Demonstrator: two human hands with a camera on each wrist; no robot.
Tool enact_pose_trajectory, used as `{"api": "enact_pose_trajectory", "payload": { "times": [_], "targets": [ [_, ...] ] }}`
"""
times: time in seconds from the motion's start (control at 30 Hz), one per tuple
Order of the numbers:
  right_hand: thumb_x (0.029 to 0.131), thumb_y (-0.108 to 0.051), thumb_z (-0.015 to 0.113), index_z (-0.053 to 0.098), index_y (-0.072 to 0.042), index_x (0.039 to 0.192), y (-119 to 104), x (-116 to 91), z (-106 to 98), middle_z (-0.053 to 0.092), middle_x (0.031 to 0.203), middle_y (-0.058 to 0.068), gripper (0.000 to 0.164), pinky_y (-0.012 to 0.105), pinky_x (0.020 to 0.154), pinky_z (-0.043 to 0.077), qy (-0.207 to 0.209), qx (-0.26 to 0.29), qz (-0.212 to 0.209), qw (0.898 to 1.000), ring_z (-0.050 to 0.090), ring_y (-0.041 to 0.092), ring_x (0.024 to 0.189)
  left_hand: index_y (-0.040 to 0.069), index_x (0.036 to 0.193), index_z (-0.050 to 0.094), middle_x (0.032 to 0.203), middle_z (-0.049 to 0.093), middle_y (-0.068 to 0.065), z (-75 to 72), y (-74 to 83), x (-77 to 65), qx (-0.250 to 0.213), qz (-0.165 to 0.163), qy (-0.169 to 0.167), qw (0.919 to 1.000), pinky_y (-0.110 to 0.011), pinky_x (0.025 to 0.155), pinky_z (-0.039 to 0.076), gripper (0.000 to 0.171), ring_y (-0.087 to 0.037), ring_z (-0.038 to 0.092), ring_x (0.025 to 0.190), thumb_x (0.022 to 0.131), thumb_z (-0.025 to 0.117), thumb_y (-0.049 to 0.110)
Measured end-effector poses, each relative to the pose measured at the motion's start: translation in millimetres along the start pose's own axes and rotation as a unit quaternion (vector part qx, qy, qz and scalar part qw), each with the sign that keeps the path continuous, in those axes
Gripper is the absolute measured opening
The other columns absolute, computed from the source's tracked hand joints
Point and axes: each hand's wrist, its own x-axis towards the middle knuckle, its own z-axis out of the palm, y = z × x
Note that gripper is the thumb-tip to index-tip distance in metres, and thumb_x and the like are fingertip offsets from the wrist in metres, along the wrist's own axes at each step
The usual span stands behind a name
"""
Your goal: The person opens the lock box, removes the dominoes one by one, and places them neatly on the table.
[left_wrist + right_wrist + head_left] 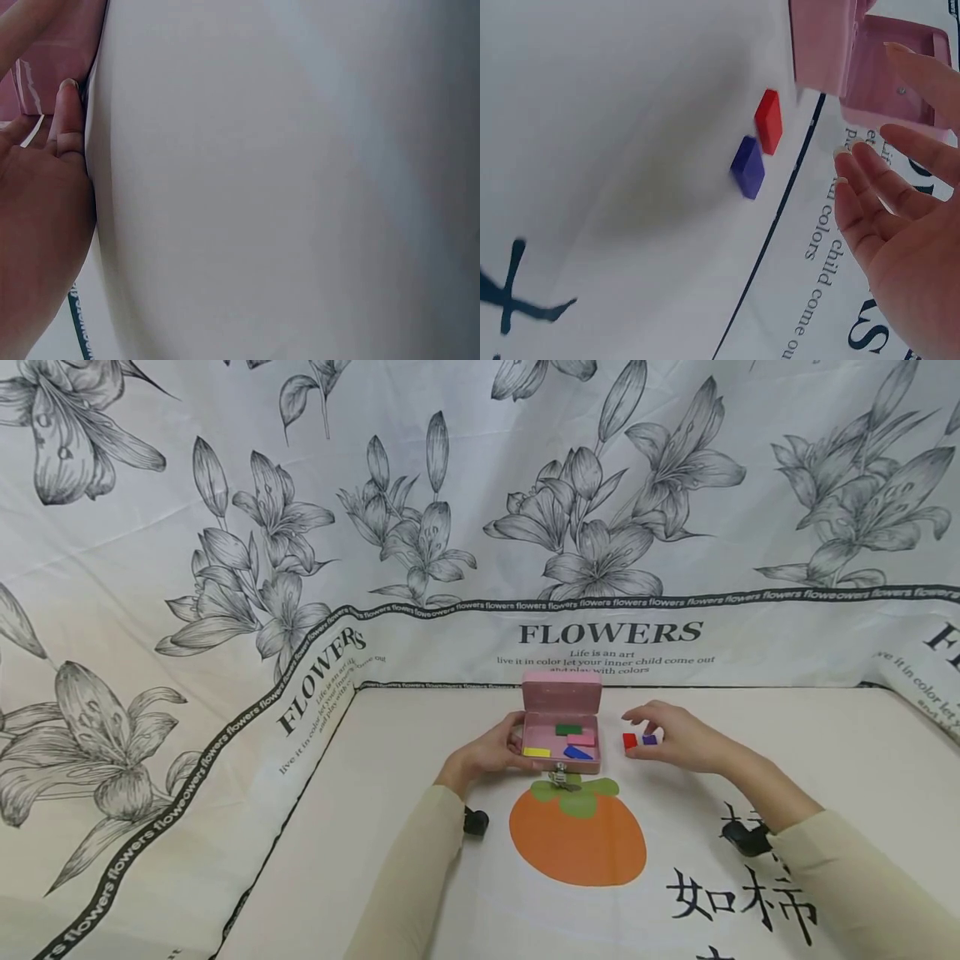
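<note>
A small pink box (585, 767) stands with its hinged lid (562, 695) raised and a metal clasp (559, 774) at its front. Inside lie a green block (568, 729), a pink block (581, 740), a yellow block (536, 752) and a blue block (577, 752). My left hand (491, 750) holds the box's left side, thumb along the front and fingers bent behind it. To the right of the box, a red block (769, 121) and a purple block (748, 166) lie close together on the cloth. Over them hovers my right hand (915, 240), its fingers spread, loosely bent and holding nothing.
A white cloth with an orange persimmon print (577, 835) and black characters (742, 897) covers the table. Behind it hangs a flower-printed curtain (450, 643), which also runs along the left side. Black wrist devices (476, 822) sit at both sleeves.
</note>
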Motion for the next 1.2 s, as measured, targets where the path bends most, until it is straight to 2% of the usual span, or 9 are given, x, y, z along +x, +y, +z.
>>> {"api": "enact_pose_trajectory", "payload": {
  "times": [0.2, 0.43, 0.67, 0.9, 1.2],
  "targets": [
    [0.088, -0.026, 0.082, 0.061, 0.003, 0.132, -12, 8, 5, 0.064, 0.125, 0.022, 0.057, 0.051, 0.086, 0.055, -0.003, 0.011, -0.026, 1.000, 0.062, 0.035, 0.105, 0.018, 0.160, 0.026, 0.108, 0.061, -0.009, -0.4, -0.3, 0.0, 0.006, 0.003, -0.003, 1.0000, -0.033, 0.089, 0.047, 0.101, -0.021, 0.055, 0.094, 0.081, 0.088, 0.008],
    [0.088, -0.020, 0.081, 0.061, 0.003, 0.133, -23, 15, 8, 0.063, 0.127, 0.022, 0.054, 0.053, 0.088, 0.055, -0.004, 0.028, -0.037, 0.999, 0.062, 0.036, 0.108, 0.016, 0.160, 0.026, 0.106, 0.061, -0.008, -1.4, 1.2, -0.9, 0.010, 0.006, -0.003, 0.9999, -0.031, 0.086, 0.047, 0.101, -0.019, 0.055, 0.092, 0.081, 0.087, 0.006],
    [0.090, -0.021, 0.080, 0.062, 0.003, 0.132, -32, 24, 14, 0.063, 0.127, 0.021, 0.051, 0.051, 0.085, 0.054, -0.011, 0.028, -0.062, 0.998, 0.062, 0.037, 0.108, 0.012, 0.160, 0.024, 0.103, 0.063, -0.011, -1.9, 1.5, -1.4, -0.014, 0.012, -0.015, 0.9997, -0.027, 0.083, 0.049, 0.100, -0.018, 0.057, 0.088, 0.082, 0.085, 0.001],
    [0.090, -0.012, 0.077, 0.062, 0.004, 0.131, -40, 33, 19, 0.063, 0.126, 0.020, 0.047, 0.057, 0.088, 0.053, -0.012, 0.037, -0.077, 0.996, 0.061, 0.039, 0.110, 0.015, 0.161, 0.024, 0.101, 0.061, -0.009, -2.1, 1.9, -1.8, -0.016, 0.007, -0.014, 0.9997, -0.028, 0.083, 0.049, 0.101, -0.019, 0.056, 0.088, 0.082, 0.086, 0.003],
    [0.091, -0.012, 0.078, 0.064, 0.004, 0.130, -43, 44, 30, 0.065, 0.122, 0.015, 0.044, 0.054, 0.092, 0.051, -0.014, 0.038, -0.099, 0.994, 0.060, 0.033, 0.106, 0.017, 0.161, 0.024, 0.103, 0.061, -0.009, -2.1, 1.1, -2.6, -0.003, 0.003, -0.010, 0.9999, -0.030, 0.086, 0.048, 0.100, -0.019, 0.056, 0.090, 0.082, 0.086, 0.006]
  ]
}}
